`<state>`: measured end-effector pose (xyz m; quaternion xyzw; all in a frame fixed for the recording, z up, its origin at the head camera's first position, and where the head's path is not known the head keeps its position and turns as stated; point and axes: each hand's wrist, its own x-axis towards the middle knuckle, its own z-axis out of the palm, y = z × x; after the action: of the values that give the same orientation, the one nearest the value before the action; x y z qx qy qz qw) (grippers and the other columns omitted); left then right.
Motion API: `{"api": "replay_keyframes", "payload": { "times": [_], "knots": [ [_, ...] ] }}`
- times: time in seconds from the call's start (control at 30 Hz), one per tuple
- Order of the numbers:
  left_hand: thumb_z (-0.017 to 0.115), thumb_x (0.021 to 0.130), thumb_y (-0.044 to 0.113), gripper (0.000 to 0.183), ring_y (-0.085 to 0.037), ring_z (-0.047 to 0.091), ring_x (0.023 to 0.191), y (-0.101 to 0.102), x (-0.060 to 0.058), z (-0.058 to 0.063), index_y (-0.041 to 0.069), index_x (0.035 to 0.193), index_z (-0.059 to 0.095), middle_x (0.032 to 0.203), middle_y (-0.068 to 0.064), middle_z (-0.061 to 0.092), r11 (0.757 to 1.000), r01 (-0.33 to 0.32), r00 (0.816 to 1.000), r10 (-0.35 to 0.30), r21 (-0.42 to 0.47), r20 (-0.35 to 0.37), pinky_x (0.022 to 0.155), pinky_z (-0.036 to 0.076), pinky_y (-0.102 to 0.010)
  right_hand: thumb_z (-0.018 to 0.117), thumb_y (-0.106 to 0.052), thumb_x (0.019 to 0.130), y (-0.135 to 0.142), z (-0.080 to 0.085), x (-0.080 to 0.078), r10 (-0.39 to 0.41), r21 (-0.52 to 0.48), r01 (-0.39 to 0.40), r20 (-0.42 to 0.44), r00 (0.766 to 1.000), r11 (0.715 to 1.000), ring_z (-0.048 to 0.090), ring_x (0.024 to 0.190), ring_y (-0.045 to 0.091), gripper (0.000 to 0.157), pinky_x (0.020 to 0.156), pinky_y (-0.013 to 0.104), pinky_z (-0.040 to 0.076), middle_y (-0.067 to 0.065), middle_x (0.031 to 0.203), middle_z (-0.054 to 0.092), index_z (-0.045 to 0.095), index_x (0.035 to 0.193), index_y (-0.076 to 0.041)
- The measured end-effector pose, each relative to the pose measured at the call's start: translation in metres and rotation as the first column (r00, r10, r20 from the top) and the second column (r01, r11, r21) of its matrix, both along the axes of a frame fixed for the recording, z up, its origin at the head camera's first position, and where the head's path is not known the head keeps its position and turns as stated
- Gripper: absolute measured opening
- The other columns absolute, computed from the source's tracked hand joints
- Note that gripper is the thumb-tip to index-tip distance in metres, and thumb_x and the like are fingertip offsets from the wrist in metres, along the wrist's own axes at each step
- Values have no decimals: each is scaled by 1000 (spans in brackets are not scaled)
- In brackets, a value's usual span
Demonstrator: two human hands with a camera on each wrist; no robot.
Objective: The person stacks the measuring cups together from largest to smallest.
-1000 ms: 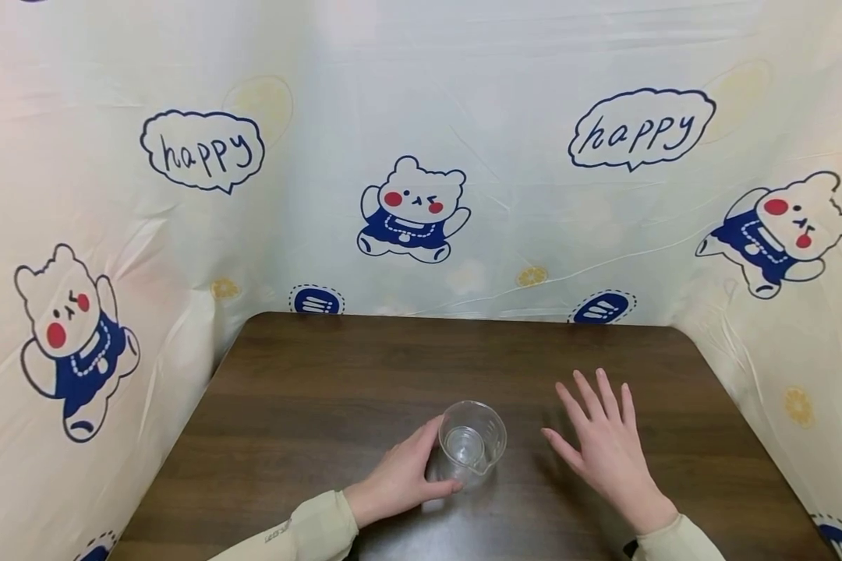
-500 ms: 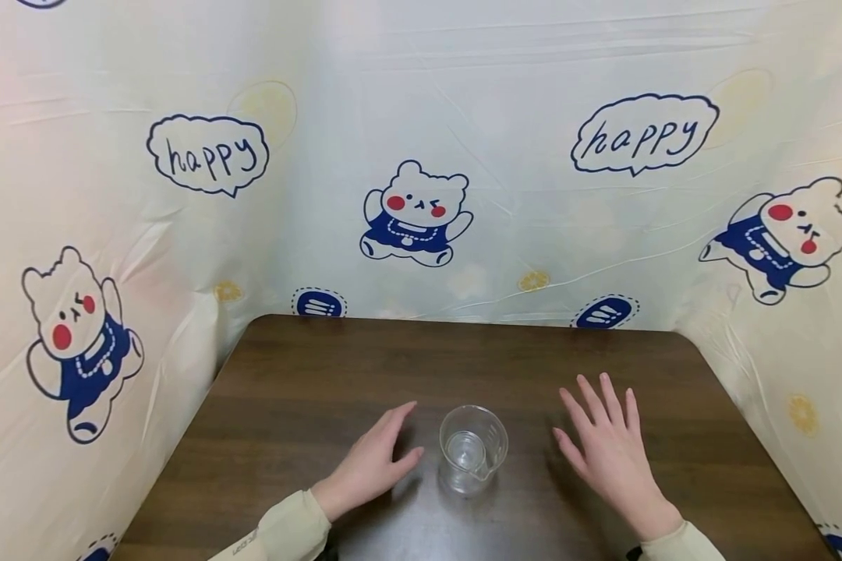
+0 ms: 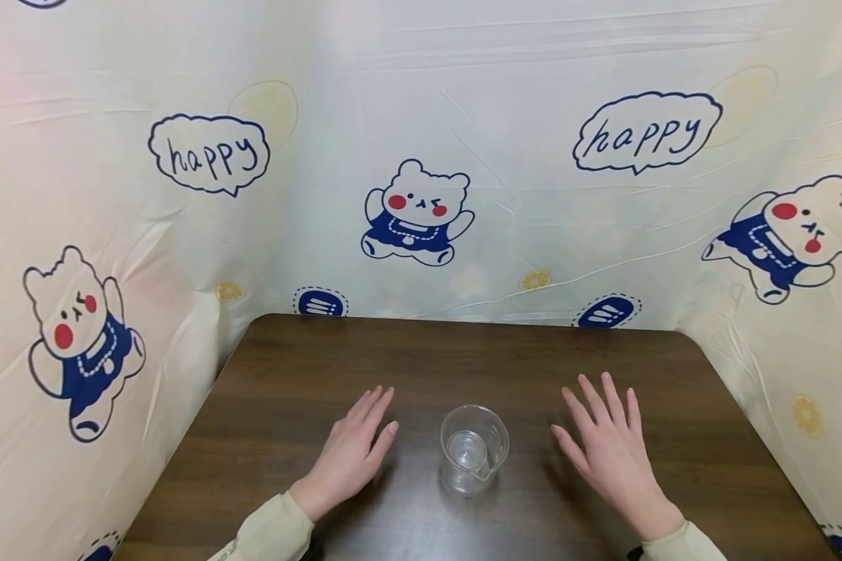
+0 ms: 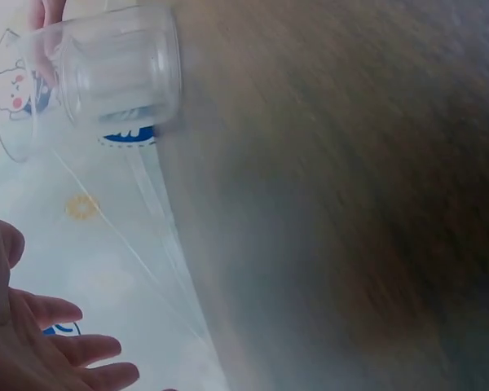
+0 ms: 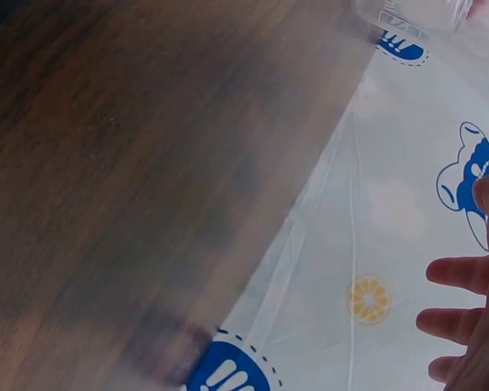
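A clear glass beaker (image 3: 472,467) with a pouring lip stands upright on the dark wooden table, between the two hands. Its lip faces the near side, and a smaller ring shows through the glass low inside. To its left my left hand (image 3: 351,452) hovers over the table with fingers extended, apart from the glass. My right hand (image 3: 613,460) is spread on the other side, holding nothing. In the left wrist view the beaker (image 4: 122,73) appears sideways at the top, away from the left fingers (image 4: 85,349). Only part of the beaker (image 5: 416,12) enters the right wrist view.
The brown wooden table (image 3: 309,366) has rounded far corners. A pale curtain (image 3: 505,93) printed with bears, lemon slices and "happy" bubbles hangs round its back and both sides.
My left hand has let go of the beaker and drawn away to the left, its fingers straightening. The beaker stays in place, and my right hand has hardly moved.
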<state>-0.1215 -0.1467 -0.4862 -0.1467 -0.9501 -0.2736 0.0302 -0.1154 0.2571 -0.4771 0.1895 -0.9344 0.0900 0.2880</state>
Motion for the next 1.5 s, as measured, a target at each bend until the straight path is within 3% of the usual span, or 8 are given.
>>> {"api": "replay_keyframes", "payload": {
  "times": [0.27,0.6,1.07,1.5],
  "knots": [
    [54,108,42,64,-39,21,157,-7,2,-3,16,163,35,169,-18,27,995,-34,999,31,-94,-35,113,29,-71,31,-66,107,1,1,3,-2,-20,3,19,1000,1000,30,148,49,75,119,69,11,24,149,53,65,136,-6],
    [53,105,54,70,-42,11,158,-13,2,-6,18,164,35,170,-17,23,982,-87,994,74,-169,-81,115,11,-77,36,-67,105,5,2,4,-14,-14,15,30,999,1000,31,148,49,72,113,73,18,25,149,52,61,142,-10],
    [56,104,51,69,-43,12,158,-15,-1,-13,19,162,38,170,-17,25,974,-108,984,76,-200,-163,114,8,-78,49,-64,102,6,-2,6,-43,9,42,81,996,999,28,149,50,70,116,72,15,26,154,47,57,147,-12],
    [51,100,67,78,-42,5,159,-17,-5,-14,26,164,33,171,-16,21,963,-113,989,84,-245,-124,115,2,-77,61,-62,96,8,-4,8,-76,28,73,135,988,997,25,150,51,74,118,70,11,27,158,42,54,150,-13]
  ]
}}
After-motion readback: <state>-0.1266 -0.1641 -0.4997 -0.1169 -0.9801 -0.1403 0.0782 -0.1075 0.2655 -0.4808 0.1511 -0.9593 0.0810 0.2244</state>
